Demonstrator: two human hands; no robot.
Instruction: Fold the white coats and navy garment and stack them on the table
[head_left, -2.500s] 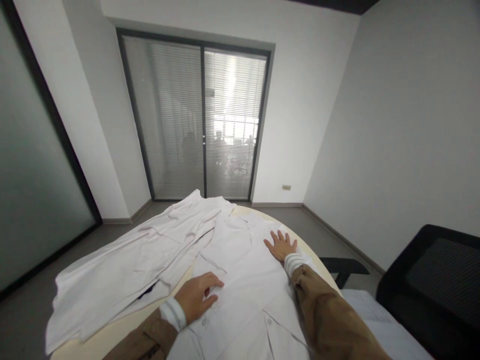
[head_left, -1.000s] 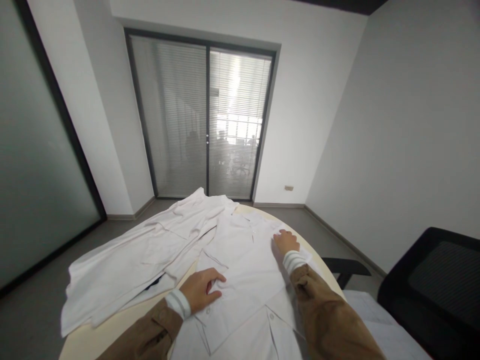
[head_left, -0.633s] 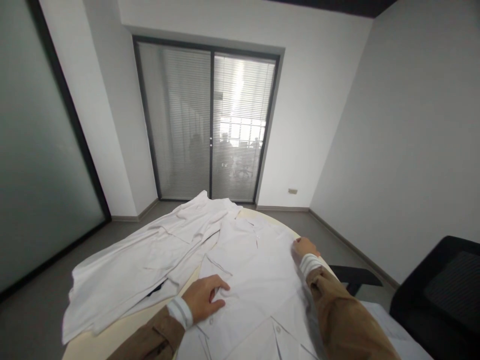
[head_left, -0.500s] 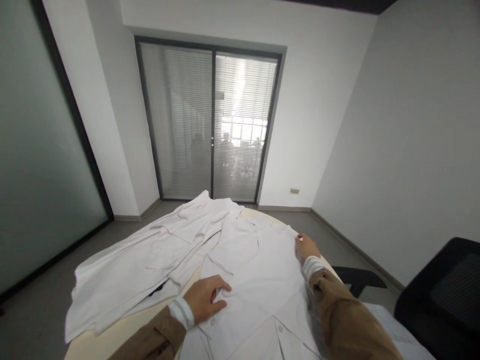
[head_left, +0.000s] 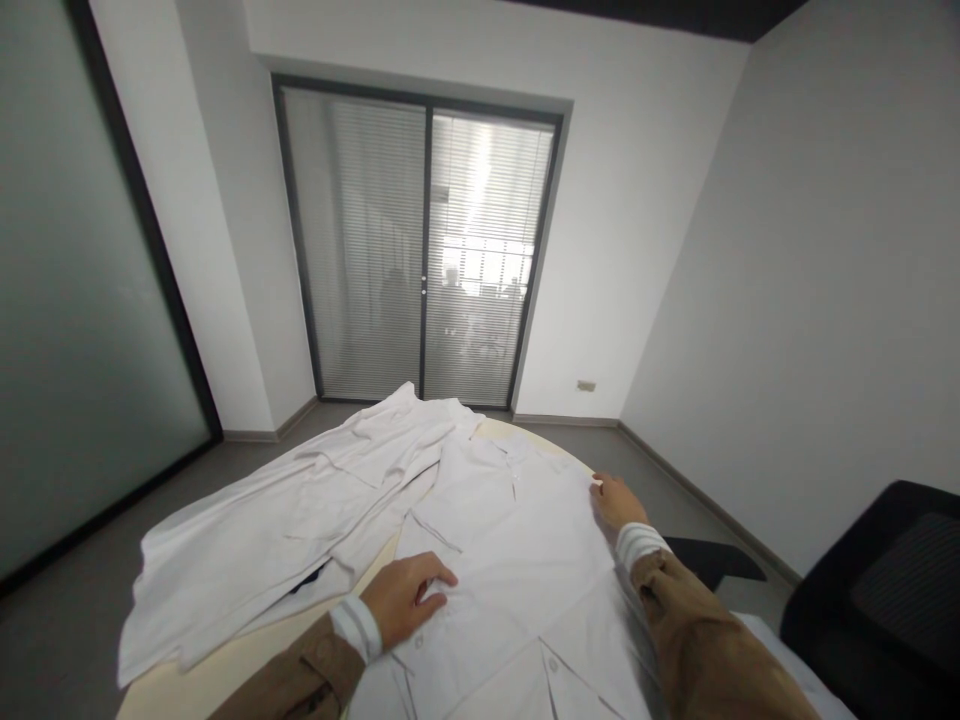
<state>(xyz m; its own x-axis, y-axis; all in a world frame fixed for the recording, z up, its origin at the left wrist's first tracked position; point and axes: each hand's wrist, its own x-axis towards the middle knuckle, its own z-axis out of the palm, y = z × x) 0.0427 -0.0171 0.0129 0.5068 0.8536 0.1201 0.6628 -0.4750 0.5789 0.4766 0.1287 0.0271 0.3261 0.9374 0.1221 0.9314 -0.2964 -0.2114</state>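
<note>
A white button-up shirt (head_left: 517, 560) lies spread over the table in front of me, with its sleeves and lower part toward my body. My left hand (head_left: 405, 597) rests on the shirt's left side, its thumb and index finger apart and nothing gripped. At the shirt's far right edge, my right hand (head_left: 616, 502) pinches the fabric near the table's rim; the fingertips are partly hidden. To the left, a second white garment (head_left: 277, 520) lies flat with wrinkles, its edge beside the first shirt.
The pale table (head_left: 525, 430) has a rounded far edge. A black office chair (head_left: 885, 590) stands at the right, with its armrest (head_left: 716, 560) near my right forearm. Beyond the table are a glass door with blinds (head_left: 360, 250) and a white wall (head_left: 637, 200).
Little differs. My right hand has shifted slightly right and nearer, still at the shirt's edge. The left hand stays on the fabric, and the view has tilted a little.
</note>
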